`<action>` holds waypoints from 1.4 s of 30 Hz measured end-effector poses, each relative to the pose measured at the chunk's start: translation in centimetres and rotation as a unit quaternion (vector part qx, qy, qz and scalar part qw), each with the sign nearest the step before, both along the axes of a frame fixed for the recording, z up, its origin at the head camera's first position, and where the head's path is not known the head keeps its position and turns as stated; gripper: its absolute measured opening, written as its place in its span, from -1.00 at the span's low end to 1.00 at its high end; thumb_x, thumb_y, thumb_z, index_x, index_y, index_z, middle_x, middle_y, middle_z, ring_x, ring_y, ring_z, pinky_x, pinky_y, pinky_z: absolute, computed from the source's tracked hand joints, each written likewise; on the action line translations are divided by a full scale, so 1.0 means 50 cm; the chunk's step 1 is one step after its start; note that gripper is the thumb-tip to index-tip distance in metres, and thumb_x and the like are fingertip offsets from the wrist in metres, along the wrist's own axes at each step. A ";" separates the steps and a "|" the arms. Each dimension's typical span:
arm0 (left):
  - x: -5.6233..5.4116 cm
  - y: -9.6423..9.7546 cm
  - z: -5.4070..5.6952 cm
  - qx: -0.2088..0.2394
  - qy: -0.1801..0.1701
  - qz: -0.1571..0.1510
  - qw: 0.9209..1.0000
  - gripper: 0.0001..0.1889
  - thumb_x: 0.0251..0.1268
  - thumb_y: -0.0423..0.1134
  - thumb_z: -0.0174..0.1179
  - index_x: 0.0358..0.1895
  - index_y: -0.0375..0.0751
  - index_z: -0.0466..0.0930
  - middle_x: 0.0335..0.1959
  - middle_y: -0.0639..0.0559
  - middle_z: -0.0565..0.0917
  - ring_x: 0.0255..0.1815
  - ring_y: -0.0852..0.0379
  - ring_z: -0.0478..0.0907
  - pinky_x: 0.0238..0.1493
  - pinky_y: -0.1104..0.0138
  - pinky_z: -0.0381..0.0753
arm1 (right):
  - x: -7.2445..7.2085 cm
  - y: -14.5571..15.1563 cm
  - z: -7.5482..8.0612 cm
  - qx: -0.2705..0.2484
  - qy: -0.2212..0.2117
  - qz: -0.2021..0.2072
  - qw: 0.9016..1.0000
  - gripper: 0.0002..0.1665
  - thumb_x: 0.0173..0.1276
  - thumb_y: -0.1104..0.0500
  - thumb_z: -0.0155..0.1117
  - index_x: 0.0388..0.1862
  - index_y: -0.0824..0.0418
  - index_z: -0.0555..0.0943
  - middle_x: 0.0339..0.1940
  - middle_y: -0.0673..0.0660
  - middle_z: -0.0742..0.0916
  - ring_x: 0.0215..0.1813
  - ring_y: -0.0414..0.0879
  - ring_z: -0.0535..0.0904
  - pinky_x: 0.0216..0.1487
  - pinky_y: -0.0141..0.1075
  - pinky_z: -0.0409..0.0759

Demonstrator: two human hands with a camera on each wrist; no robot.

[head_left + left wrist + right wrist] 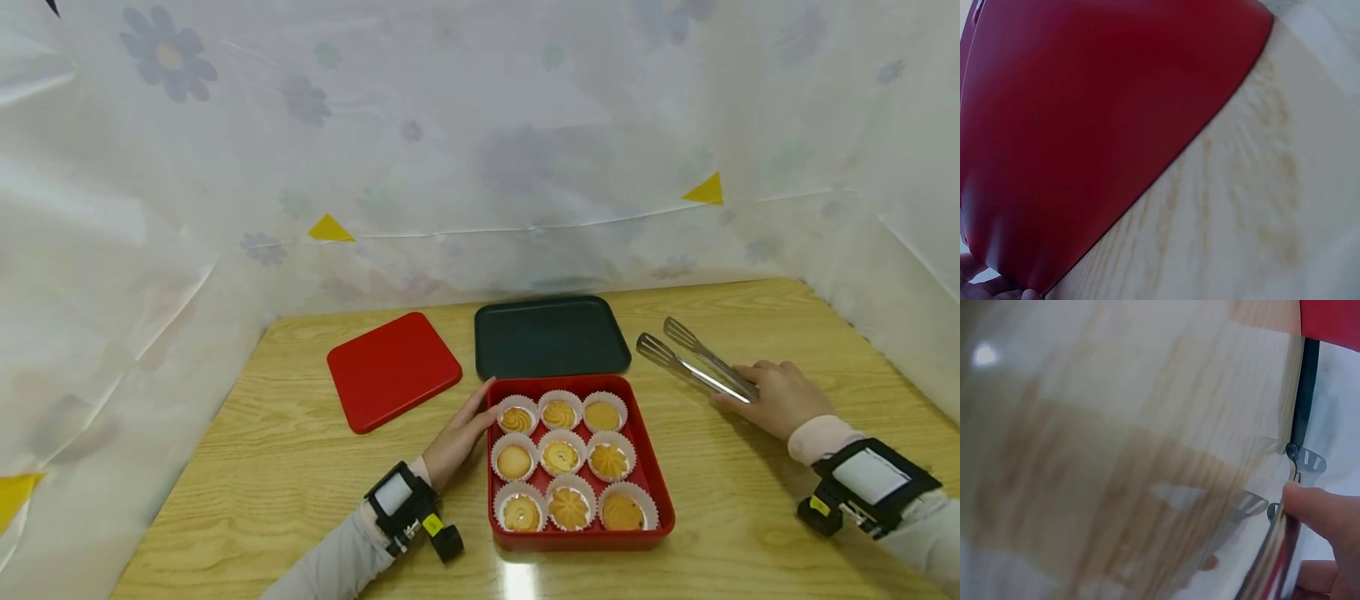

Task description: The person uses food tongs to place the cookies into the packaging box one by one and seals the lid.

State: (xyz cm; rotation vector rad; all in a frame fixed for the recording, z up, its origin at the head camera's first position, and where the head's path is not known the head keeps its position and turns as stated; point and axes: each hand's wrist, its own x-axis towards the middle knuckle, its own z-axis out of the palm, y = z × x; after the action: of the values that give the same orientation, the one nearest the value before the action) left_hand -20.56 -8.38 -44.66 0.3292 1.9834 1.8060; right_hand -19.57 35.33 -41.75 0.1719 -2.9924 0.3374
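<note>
A red box holds several round cookies in white paper cups, set out in rows. My left hand grips its far left corner, thumb at the rim and fingers along the outer wall; in the left wrist view the fingertips show low beside the red wall. To the right of the box, my right hand holds metal tongs near their handle end. The slotted tips point up and left, spread apart, close over the table. In the right wrist view the thumb presses on the tongs.
A red lid lies on the wooden table at the left. Behind the box sits a dark green tray, its front edge close to the box's far rim. Flower-patterned sheeting hangs around the table's back and sides.
</note>
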 end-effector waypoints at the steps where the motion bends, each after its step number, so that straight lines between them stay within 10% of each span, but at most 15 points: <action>1: 0.000 0.001 0.000 0.000 0.000 0.000 1.000 -0.36 0.51 -0.02 -0.10 0.57 0.06 -0.05 0.56 -0.06 0.05 0.57 -0.12 -0.12 0.49 -0.18 -0.14 | 0.000 0.001 0.000 0.003 -0.001 0.001 1.000 -0.13 0.20 -0.21 0.37 0.09 0.57 0.53 -0.12 0.53 0.62 -0.15 0.41 0.52 -0.19 0.21 0.51; 15: -0.006 0.006 0.000 0.003 -0.004 -0.007 1.000 -0.36 0.52 0.01 -0.11 0.57 0.05 -0.06 0.56 -0.09 0.05 0.57 -0.14 -0.13 0.48 -0.19 -0.14 | -0.007 0.010 0.010 0.008 -0.041 0.013 0.999 0.06 0.13 -0.25 0.40 0.14 0.70 0.42 -0.11 0.62 0.60 -0.14 0.47 0.54 -0.18 0.19 0.54; 24: -0.009 -0.006 0.004 0.019 -0.009 -0.016 1.000 -0.30 0.52 0.11 -0.16 0.58 0.00 -0.17 0.59 -0.08 -0.05 0.59 -0.07 -0.16 0.52 -0.02 -0.08 | -0.044 -0.015 0.101 0.053 -0.071 0.013 0.996 0.10 0.30 -0.35 0.15 0.32 0.63 0.27 0.07 0.60 0.56 0.09 0.59 0.37 0.02 0.36 0.41; 33: -0.022 -0.062 0.033 -0.007 0.011 -0.004 1.000 -0.32 0.55 0.04 -0.19 0.58 -0.08 -0.19 0.59 -0.10 -0.05 0.58 -0.07 -0.13 0.52 -0.01 -0.05 | -0.134 -0.160 0.204 -0.056 -0.092 0.110 0.988 -0.12 0.44 -0.24 0.04 0.44 0.40 0.24 0.34 0.51 0.41 0.31 0.42 0.35 0.23 0.31 0.34; 42: -0.064 -0.222 0.107 -0.124 0.070 0.064 0.988 -0.32 0.57 0.08 -0.28 0.58 0.00 -0.32 0.60 -0.06 -0.18 0.59 -0.10 -0.23 0.50 -0.16 -0.19 | -0.239 -0.381 0.217 -0.098 -0.179 0.187 0.961 -0.24 0.50 -0.22 -0.09 0.52 0.17 0.21 0.51 0.27 0.29 0.50 0.23 0.16 0.46 0.15 0.13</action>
State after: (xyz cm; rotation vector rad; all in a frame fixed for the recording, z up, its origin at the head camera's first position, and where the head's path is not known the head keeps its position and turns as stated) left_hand -23.78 -19.49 -39.32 0.2616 2.3471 1.6221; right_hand -31.53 16.28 -30.91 0.7359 -3.2354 0.7780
